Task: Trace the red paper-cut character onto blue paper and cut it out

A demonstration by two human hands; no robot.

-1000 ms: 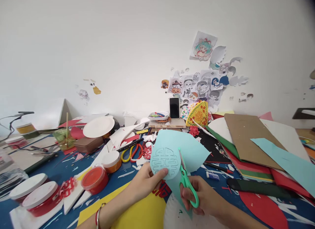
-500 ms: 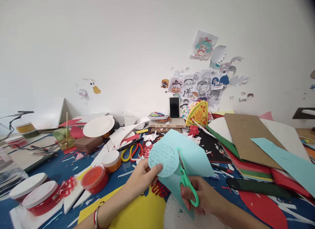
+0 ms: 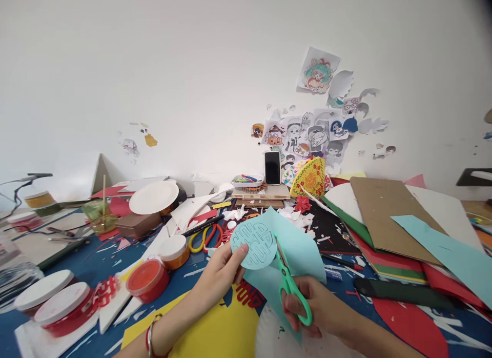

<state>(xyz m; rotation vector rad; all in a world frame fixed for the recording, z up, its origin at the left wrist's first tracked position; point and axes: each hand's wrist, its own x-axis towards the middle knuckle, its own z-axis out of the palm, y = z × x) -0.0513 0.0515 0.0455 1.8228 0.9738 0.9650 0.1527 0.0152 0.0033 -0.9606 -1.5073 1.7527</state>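
My left hand (image 3: 220,279) pinches a light-blue paper sheet (image 3: 300,247) at the lower left edge of a round patterned shape (image 3: 253,245) drawn on it. My right hand (image 3: 319,309) grips green-handled scissors (image 3: 289,283), fingers through the loops. The blades point up and cut along the round shape's right edge. Both hands hover above a white paper plate (image 3: 272,337) and a yellow sheet (image 3: 219,332) on the blue table (image 3: 92,268).
Red-lidded jars (image 3: 148,280) and white-lidded jars (image 3: 42,291) stand at the left. Yellow and red scissors (image 3: 203,238) lie behind my hands. Stacked coloured card (image 3: 388,219) fills the right side. A phone (image 3: 272,168) leans against the wall under pinned drawings (image 3: 307,135).
The blue sheet has turned anticlockwise in my left hand, and the round shape has shifted left and up. The scissors have advanced further round its edge.
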